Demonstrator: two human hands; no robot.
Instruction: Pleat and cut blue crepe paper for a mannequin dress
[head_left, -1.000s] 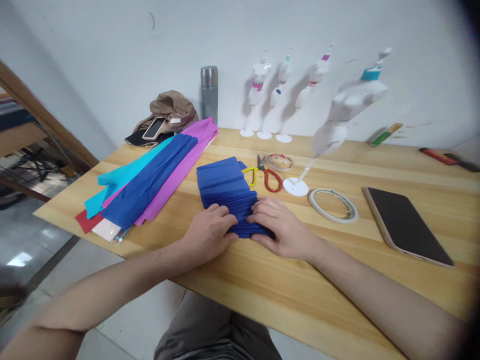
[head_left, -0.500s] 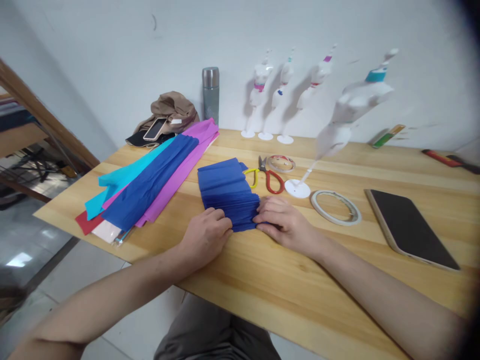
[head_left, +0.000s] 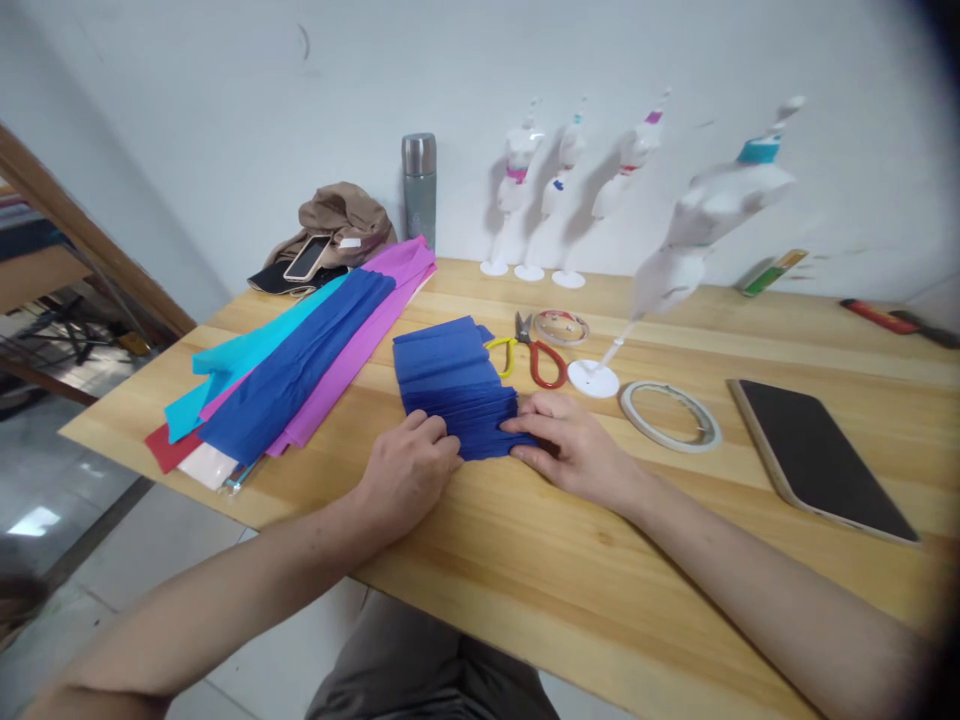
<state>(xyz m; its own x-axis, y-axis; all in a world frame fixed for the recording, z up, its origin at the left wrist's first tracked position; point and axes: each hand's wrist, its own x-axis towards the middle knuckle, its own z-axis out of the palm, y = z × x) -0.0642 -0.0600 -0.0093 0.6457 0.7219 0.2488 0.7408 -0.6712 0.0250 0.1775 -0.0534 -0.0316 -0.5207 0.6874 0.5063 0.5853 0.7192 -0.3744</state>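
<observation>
A dark blue sheet of crepe paper [head_left: 450, 380] lies on the wooden table [head_left: 570, 560], pleated in narrow folds at its near end. My left hand [head_left: 409, 470] pinches the near left edge of the pleats with curled fingers. My right hand [head_left: 574, 445] grips the near right edge, thumb on top of the folds. Both hands press the stacked pleats together against the table.
Long strips of cyan, blue, magenta and red paper [head_left: 292, 360] lie to the left. Scissors [head_left: 536, 355], two tape rings [head_left: 671, 412], a tablet [head_left: 817, 455], and white mannequin stands [head_left: 697, 230] are behind and right. A flask [head_left: 418, 190] and a phone on cloth [head_left: 307, 257] stand at the back.
The pleated stack has grown tighter and shorter; both hands moved slightly away from me, gathering more of the blue paper into folds.
</observation>
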